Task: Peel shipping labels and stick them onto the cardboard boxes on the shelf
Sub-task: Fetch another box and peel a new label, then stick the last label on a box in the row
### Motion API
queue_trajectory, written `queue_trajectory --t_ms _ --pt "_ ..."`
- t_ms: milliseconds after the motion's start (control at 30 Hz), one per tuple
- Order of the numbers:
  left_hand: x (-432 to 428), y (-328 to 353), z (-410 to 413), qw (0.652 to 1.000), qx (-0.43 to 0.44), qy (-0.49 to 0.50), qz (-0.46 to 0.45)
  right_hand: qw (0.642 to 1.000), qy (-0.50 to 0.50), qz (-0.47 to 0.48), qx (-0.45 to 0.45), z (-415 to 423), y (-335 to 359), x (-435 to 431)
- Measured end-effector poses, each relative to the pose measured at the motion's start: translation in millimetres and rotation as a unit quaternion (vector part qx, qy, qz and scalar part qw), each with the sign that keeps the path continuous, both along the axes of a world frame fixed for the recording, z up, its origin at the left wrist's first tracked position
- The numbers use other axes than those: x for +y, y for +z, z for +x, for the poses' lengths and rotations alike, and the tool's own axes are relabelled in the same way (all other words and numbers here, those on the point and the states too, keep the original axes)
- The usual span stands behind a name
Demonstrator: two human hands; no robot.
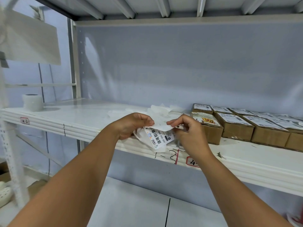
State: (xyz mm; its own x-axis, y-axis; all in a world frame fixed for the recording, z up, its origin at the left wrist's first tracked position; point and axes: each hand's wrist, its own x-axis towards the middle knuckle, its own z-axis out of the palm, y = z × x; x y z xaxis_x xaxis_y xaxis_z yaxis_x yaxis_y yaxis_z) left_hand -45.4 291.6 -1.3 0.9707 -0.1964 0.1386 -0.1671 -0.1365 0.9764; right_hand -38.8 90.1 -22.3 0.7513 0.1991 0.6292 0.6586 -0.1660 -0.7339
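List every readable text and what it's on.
"350-050" on the shipping label, rotated; its other print is too small.
"1-2" handwritten on the shelf edge.
"4-" on a red-bordered tag, partly hidden.
Left shelf tag and box labels: too blurred.

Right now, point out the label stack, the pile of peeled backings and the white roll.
label stack [155, 135]: head view, on the printed barcode face.
pile of peeled backings [158, 110]: head view, on the crumpled top sheet.
white roll [32, 103]: head view, on its side wall.

A white roll [32, 102] stands far left, below a tilted white panel [32, 41].
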Motion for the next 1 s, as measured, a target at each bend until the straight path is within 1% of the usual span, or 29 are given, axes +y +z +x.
queue_trajectory --t_ms 133,200,300,433,567,700,800,867,1000 --pt "1.8 0.6 0.5 1.000 0.007 0.004 0.025 0.998 0.046 0.042 0.029 -2.0 3.6 -1.3" --pt "4.6 -1.6 2.7 1.000 0.004 0.014 0.014 0.997 0.058 0.040 0.044 -1.0 3.8 -0.2" --pt "6.7 -3.7 6.2 1.000 0.005 0.019 -0.009 0.996 0.067 0.038 0.043 -0.3 4.7 1.0" --pt "5.2 -2.3 4.4 1.000 -0.005 0.029 -0.003 0.998 0.054 0.012 0.033 -0.6 6.4 0.1" --pt "4.5 -1.6 2.1 0.999 -0.004 0.028 -0.022 0.999 0.019 -0.029 -0.020 -5.7 13.6 0.8" --pt "2.6 -2.0 4.9 0.997 -0.019 0.070 0.014 0.992 -0.012 -0.096 -0.076 -12.8 21.9 -1.1" --pt "4.2 -1.4 5.0 0.999 0.006 0.045 -0.019 0.990 -0.024 -0.102 -0.094 -13.0 22.0 -3.0" --pt "5.5 -1.0 4.7 0.998 0.021 0.038 -0.042 0.984 -0.032 -0.122 -0.126 -13.8 22.7 -3.6" --pt "4.9 -0.2 4.2 0.998 0.020 0.058 -0.014 0.967 -0.042 -0.200 -0.153 -16.2 27.0 -2.3"
